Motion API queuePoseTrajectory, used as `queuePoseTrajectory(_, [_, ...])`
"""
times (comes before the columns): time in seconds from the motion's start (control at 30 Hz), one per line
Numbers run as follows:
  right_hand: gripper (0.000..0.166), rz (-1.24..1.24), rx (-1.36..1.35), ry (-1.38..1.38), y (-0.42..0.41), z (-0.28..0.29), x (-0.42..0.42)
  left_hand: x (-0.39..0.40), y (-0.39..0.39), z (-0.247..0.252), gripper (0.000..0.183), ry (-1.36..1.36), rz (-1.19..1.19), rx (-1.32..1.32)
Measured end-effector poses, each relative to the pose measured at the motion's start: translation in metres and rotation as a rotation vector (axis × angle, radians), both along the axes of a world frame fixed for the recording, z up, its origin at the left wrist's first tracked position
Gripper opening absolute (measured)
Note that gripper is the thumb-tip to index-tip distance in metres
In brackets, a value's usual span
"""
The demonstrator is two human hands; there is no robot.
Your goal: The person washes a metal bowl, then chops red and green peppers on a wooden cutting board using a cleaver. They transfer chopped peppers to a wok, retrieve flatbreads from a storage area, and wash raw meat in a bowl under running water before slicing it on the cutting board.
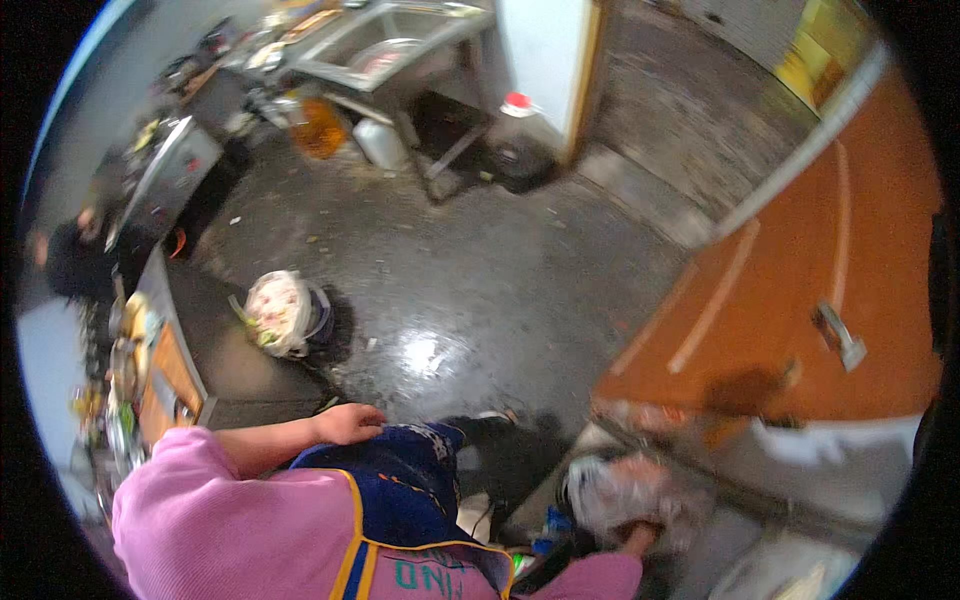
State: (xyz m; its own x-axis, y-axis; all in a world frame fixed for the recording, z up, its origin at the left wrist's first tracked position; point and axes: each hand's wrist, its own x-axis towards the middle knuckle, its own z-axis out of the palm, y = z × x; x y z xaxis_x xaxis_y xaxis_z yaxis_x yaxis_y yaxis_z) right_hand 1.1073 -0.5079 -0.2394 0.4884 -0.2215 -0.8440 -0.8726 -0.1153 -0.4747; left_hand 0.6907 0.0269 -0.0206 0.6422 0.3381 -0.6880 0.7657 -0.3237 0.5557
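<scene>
My left hand point(352, 424) hangs in front of the navy apron point(405, 472), with its fingers loosely curled together and nothing visible in them. At the lower right, my right hand point(640, 536) reaches to a clear plastic bag point(600, 491) with pinkish contents. Blur and the bag's film hide most of the fingers, so their grip is unclear. The bag is beside a grey ledge below an orange-brown door point(795, 300).
A lined bucket of scraps point(277, 311) stands on the dark floor point(487, 285), beside a cabinet. On the left counter lie a cutting board point(169, 375) and a cleaver point(169, 394). A metal sink point(397, 45) and a large red-capped jug point(521, 142) are near the doorway.
</scene>
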Motion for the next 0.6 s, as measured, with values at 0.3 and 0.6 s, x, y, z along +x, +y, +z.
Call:
queuePoseTrajectory(0.3, [0.025, 0.013, -0.212, -0.131, 0.045, 0.014, 0.0, 0.036, -0.006, 0.009, 0.039, 0.061, 0.07, -0.037])
queuePoseTrajectory(0.6, [0.024, 0.021, -0.278, -0.621, 0.048, 0.086, -0.015, -0.02, -0.049, 0.004, 0.038, -0.071, 0.06, 0.014])
